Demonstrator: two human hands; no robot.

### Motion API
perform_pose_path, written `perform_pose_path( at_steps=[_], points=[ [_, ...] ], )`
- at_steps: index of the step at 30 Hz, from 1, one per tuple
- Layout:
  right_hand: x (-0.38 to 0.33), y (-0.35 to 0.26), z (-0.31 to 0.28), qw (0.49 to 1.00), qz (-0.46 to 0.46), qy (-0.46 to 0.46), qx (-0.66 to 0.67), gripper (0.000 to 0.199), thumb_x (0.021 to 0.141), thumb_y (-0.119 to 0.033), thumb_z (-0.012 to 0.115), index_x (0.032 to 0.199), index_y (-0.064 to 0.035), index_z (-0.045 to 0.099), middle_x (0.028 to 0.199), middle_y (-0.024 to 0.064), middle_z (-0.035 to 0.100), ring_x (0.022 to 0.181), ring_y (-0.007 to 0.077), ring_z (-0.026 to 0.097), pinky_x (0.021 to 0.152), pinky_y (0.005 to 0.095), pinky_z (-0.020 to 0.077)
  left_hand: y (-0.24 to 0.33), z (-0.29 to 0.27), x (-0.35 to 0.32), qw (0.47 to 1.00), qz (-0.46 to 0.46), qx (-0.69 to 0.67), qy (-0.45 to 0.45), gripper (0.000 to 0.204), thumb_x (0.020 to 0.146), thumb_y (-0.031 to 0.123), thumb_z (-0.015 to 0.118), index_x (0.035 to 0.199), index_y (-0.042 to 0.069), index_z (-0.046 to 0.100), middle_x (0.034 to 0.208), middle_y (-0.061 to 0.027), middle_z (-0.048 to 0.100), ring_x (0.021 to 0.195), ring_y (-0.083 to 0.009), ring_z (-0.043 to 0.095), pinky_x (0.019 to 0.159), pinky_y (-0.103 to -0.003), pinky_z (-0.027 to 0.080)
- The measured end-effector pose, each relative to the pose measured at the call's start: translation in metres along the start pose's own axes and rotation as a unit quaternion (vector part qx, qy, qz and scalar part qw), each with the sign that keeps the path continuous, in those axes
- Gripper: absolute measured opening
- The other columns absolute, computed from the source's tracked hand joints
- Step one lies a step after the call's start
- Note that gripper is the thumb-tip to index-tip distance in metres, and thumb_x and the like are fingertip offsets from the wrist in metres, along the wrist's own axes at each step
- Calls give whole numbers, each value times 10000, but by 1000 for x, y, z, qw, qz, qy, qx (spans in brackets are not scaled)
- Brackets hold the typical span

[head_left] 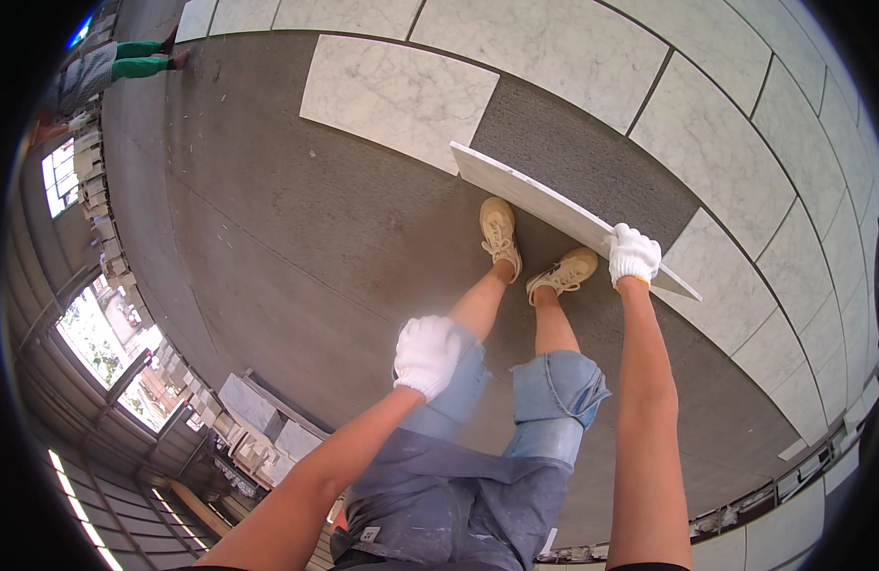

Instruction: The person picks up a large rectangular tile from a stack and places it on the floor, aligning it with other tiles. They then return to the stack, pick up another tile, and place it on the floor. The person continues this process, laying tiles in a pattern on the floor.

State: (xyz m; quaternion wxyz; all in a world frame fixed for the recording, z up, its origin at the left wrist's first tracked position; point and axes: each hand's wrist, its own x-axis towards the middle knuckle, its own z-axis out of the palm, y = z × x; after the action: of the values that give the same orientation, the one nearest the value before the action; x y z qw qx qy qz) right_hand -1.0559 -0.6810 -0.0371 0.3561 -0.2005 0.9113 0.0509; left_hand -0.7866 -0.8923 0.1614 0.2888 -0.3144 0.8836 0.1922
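Observation:
My right hand (635, 255), in a white knit glove, grips the upper edge of a thin pale stone slab (539, 200). The slab stands on edge, tilted, just beyond my shoes (498, 233), and its far left end comes close to the corner of a flat-lying marbled slab (396, 95). Behind it is a bare dark gap (592, 157) between the laid slabs. My left hand (428, 357), also gloved, is curled like a fist over my left knee, away from the slab. Its palm side is hidden, and nothing shows sticking out of it.
Rows of white, grey-veined slabs (544, 52) curve along the far and right side with narrow dark joints. Grey floor (258, 209) spreads to the left. A person in green trousers (139, 59) is at the upper left. Stacked slabs (254, 404) stand at the lower left.

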Motion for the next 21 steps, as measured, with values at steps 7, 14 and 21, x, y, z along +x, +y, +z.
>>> perform_pose_path(
  at_steps=[7, 14, 21],
  points=[
    [-3, -2, 0, 1000, 1, -1, 4, 256, 933, -429, 584, 991, -194, 667, 978, 91, 717, 962, 304, 681, 863, 449, 459, 2, -1, 0, 1000, -6, 1, -4, 162, 873, 204, 578, 958, 87, 651, 959, -122, 655, 959, -358, 585, 900, -478, 457],
    [-17, -5, -2, 1000, -9, 7, 10, 253, 927, -420, 600, 947, -175, 660, 942, 100, 716, 918, 313, 688, 827, 452, 467, 5, -2, 1, 1000, -8, 5, -16, 181, 893, 235, 559, 969, 96, 646, 966, -121, 664, 953, -354, 591, 905, -466, 449],
    [-33, -6, 14, 999, -28, 43, -2, 180, 885, -357, 662, 911, -179, 652, 868, 86, 709, 852, 297, 694, 760, 444, 489, 6, -1, 2, 999, -24, -21, -13, 226, 915, 281, 560, 1017, 104, 655, 1024, -134, 660, 986, -358, 582, 929, -463, 438]
  ],
)
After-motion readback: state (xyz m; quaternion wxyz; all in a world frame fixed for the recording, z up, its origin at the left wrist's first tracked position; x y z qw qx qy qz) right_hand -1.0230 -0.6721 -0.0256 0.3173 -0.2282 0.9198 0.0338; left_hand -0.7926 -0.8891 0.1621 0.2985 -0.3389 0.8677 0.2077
